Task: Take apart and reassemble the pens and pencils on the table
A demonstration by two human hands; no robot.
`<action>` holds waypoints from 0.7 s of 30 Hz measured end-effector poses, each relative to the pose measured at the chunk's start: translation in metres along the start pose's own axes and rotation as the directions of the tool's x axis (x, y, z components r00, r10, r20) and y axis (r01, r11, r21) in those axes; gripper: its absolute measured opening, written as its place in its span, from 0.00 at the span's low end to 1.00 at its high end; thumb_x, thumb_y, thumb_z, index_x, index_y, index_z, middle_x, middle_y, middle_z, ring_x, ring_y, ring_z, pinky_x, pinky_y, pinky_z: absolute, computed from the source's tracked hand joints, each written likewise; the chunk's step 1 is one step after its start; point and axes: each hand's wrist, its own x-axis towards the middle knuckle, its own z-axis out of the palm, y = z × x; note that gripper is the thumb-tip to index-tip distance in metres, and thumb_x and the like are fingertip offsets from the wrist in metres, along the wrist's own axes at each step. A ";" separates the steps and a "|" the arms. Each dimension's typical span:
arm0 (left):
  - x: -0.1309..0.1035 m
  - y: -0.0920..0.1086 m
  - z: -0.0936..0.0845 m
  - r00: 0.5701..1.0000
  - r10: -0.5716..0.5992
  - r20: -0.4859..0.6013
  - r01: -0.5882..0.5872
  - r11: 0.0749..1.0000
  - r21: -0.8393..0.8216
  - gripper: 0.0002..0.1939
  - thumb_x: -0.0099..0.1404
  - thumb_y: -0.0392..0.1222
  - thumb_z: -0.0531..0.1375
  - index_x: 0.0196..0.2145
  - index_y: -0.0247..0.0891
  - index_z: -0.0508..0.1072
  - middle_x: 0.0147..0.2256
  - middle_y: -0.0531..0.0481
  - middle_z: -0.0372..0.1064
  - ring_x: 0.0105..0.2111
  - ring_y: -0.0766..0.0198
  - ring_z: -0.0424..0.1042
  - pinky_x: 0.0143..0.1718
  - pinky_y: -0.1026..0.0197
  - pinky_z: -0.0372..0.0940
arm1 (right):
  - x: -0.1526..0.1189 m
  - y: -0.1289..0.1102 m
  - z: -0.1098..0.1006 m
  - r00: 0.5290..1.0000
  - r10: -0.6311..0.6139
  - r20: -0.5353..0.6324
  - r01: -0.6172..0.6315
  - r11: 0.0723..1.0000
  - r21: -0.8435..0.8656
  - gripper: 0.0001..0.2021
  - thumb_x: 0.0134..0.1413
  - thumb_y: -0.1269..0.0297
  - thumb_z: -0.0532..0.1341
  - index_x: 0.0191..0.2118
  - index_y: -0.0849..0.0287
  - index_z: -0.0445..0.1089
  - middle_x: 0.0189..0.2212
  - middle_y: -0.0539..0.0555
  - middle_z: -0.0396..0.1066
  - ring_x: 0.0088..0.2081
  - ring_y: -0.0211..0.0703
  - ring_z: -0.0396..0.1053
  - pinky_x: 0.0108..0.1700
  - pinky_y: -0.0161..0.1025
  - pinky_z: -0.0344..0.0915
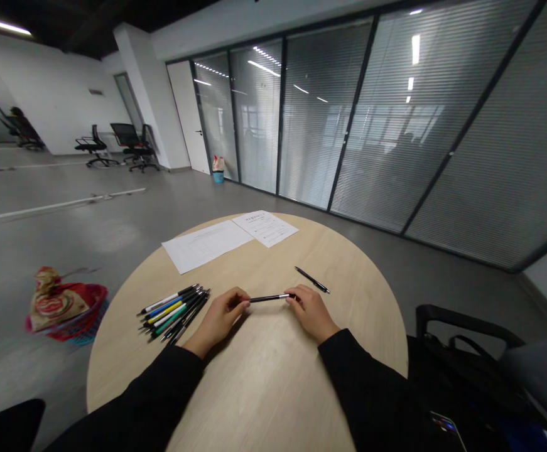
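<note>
Black pen [268,299] with a pale band near its right end, held level between both hands, over the middle of the wooden table [264,383]; can't tell if it touches the wood. Left hand [223,317]: thumb and fingers pinched together on the left end. Right hand [314,312]: fingertips closed around the other end, partly covering it. Main risk: slipping. Only the ends are gripped, so an uneven pull or twist could pop one free, and a slim barrel would likely roll on a bare, flat top. If it comes apart, small parts could jump loose; whether it does, can't tell. Second risk: pen pile [174,314], lying just beside the left wrist, loosely overlapped; a sideways swing of that forearm could scatter it, maybe over the table edge. Lone pen [311,280] lies just beyond the right hand; knuckles pushed forward could knock it. Paper sheets [207,245] sit farther off, low risk, unless a rolling pen reaches them.
</note>
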 end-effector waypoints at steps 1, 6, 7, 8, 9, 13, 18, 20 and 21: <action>0.000 -0.002 0.000 1.000 -0.005 -0.003 0.005 1.000 -0.009 0.12 0.66 0.49 0.59 0.33 0.37 0.72 0.29 0.51 0.70 0.30 0.62 0.68 0.34 0.61 0.62 | 0.000 0.001 -0.001 1.000 0.007 -0.007 -0.007 1.000 0.012 0.08 0.63 0.69 0.60 0.44 0.58 0.76 0.38 0.55 0.76 0.41 0.45 0.72 0.46 0.41 0.67; 0.001 -0.008 0.000 0.999 -0.037 -0.010 0.035 0.995 -0.095 0.12 0.65 0.50 0.61 0.33 0.37 0.72 0.28 0.52 0.70 0.30 0.62 0.68 0.33 0.62 0.62 | 0.001 0.005 -0.003 0.997 0.064 -0.035 -0.061 0.994 0.091 0.10 0.60 0.70 0.60 0.43 0.57 0.78 0.38 0.56 0.78 0.38 0.44 0.73 0.44 0.42 0.69; 0.002 -0.009 0.000 0.999 -0.043 -0.014 0.041 0.993 -0.110 0.12 0.64 0.50 0.61 0.33 0.37 0.71 0.28 0.52 0.69 0.30 0.63 0.68 0.33 0.62 0.62 | 0.001 0.006 -0.003 0.996 0.079 -0.046 -0.073 0.990 0.117 0.10 0.60 0.69 0.60 0.43 0.57 0.78 0.38 0.56 0.78 0.38 0.45 0.73 0.43 0.42 0.69; 0.002 -0.009 0.000 0.999 -0.048 -0.017 0.046 0.991 -0.124 0.13 0.64 0.50 0.61 0.33 0.37 0.71 0.28 0.52 0.69 0.29 0.63 0.68 0.33 0.62 0.62 | 0.001 0.007 -0.003 0.994 0.095 -0.060 -0.085 0.986 0.145 0.10 0.60 0.69 0.60 0.43 0.58 0.78 0.39 0.56 0.78 0.39 0.45 0.74 0.43 0.42 0.70; 0.002 -0.009 0.000 0.998 -0.051 -0.021 0.048 0.990 -0.136 0.13 0.64 0.50 0.62 0.33 0.37 0.71 0.28 0.52 0.69 0.29 0.63 0.68 0.33 0.62 0.62 | 0.002 0.008 -0.003 0.991 0.111 -0.074 -0.097 0.980 0.171 0.10 0.59 0.68 0.60 0.43 0.58 0.79 0.39 0.57 0.79 0.40 0.46 0.74 0.43 0.42 0.70; 0.003 -0.008 0.001 0.998 -0.064 -0.023 0.058 0.982 -0.178 0.13 0.63 0.50 0.63 0.33 0.36 0.70 0.28 0.53 0.68 0.28 0.64 0.66 0.32 0.62 0.61 | 0.002 0.015 0.000 0.978 0.179 -0.109 -0.148 0.958 0.246 0.10 0.58 0.67 0.60 0.42 0.59 0.79 0.40 0.57 0.79 0.41 0.47 0.75 0.44 0.43 0.70; 0.003 -0.005 0.002 0.996 -0.091 -0.018 0.085 0.974 -0.212 0.12 0.62 0.49 0.63 0.33 0.36 0.70 0.28 0.52 0.68 0.29 0.64 0.67 0.33 0.62 0.61 | 0.001 0.018 0.001 0.967 0.233 -0.104 -0.202 0.948 0.247 0.10 0.57 0.66 0.61 0.40 0.59 0.79 0.38 0.56 0.79 0.38 0.46 0.75 0.43 0.42 0.70; 0.003 -0.004 0.002 0.996 -0.093 -0.014 0.089 0.976 -0.197 0.13 0.62 0.49 0.63 0.32 0.36 0.71 0.27 0.53 0.68 0.29 0.64 0.67 0.32 0.62 0.61 | 0.001 0.018 0.001 0.969 0.233 -0.082 -0.211 0.952 0.221 0.09 0.57 0.67 0.60 0.40 0.59 0.78 0.36 0.55 0.79 0.37 0.45 0.74 0.42 0.41 0.69; 0.003 -0.004 0.002 0.996 -0.092 -0.014 0.088 0.979 -0.185 0.13 0.62 0.50 0.63 0.32 0.36 0.71 0.27 0.53 0.68 0.29 0.64 0.66 0.32 0.62 0.60 | 0.001 0.017 0.000 0.972 0.225 -0.071 -0.207 0.957 0.203 0.09 0.58 0.67 0.60 0.40 0.59 0.78 0.36 0.55 0.79 0.37 0.45 0.74 0.42 0.41 0.69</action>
